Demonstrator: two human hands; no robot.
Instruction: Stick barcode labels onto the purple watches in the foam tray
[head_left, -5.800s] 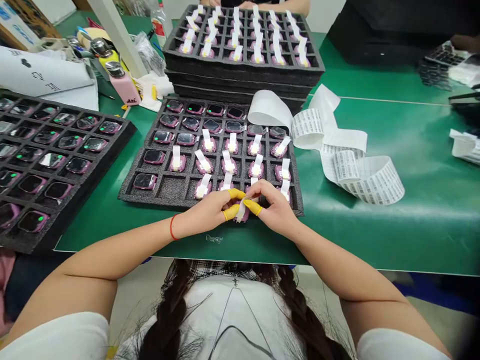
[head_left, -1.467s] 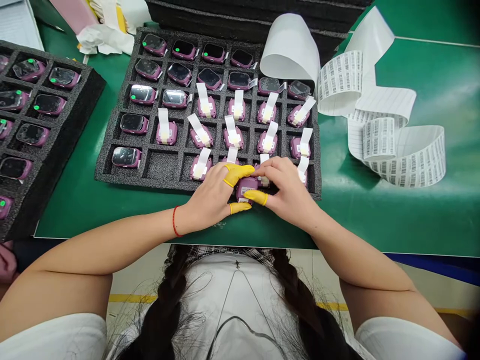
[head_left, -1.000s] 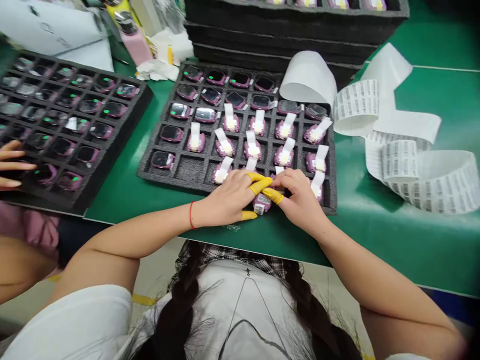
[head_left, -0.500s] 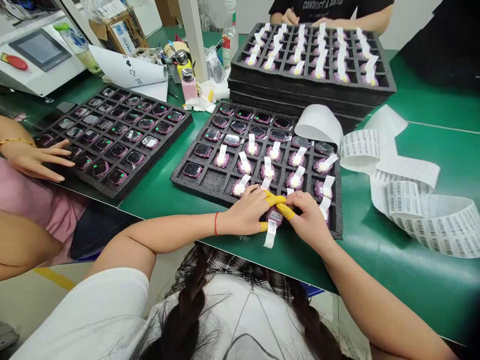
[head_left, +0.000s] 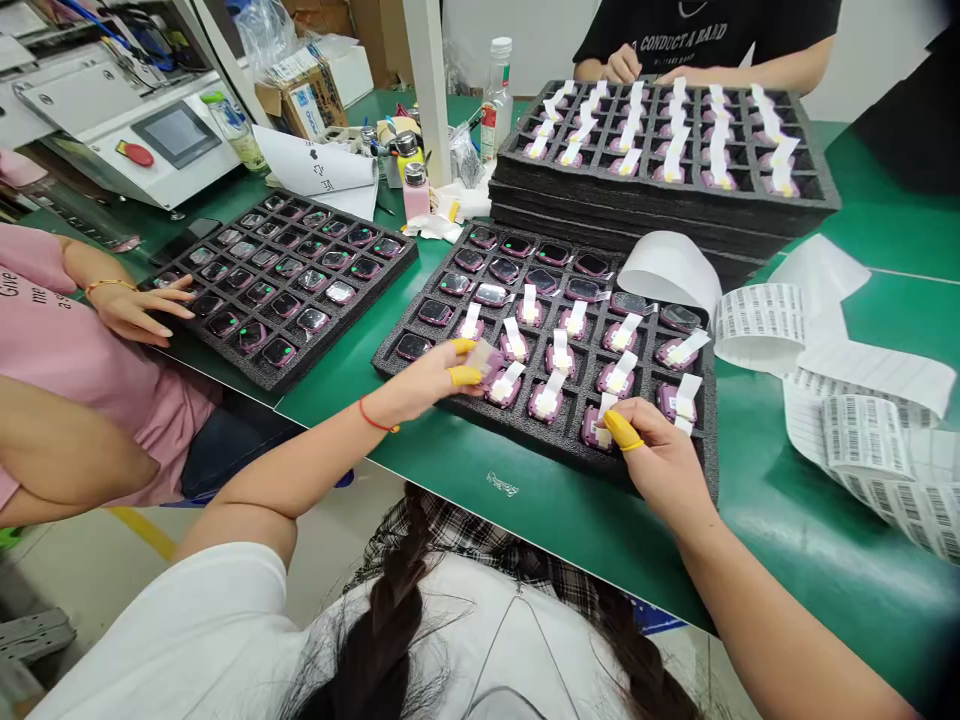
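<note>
A black foam tray holds rows of pink watch bodies, several with white label strips across them. My left hand, yellow cots on thumb and forefinger, pinches a blurred pink watch over the tray's front left cells. My right hand is curled at the tray's front edge. Its yellow-capped thumb is pressed against a labelled pink watch in a front-row cell.
A white barcode label strip curls over the green table on the right. Stacked foam trays stand behind, with a person in black beyond. On the left, another person's hand rests on a second watch tray. Bottles and a machine stand at the back left.
My hands have parted. The right one has carried the labelled watch to a front-row cell. The left one has moved left and now pinches another watch. The view has lifted.
</note>
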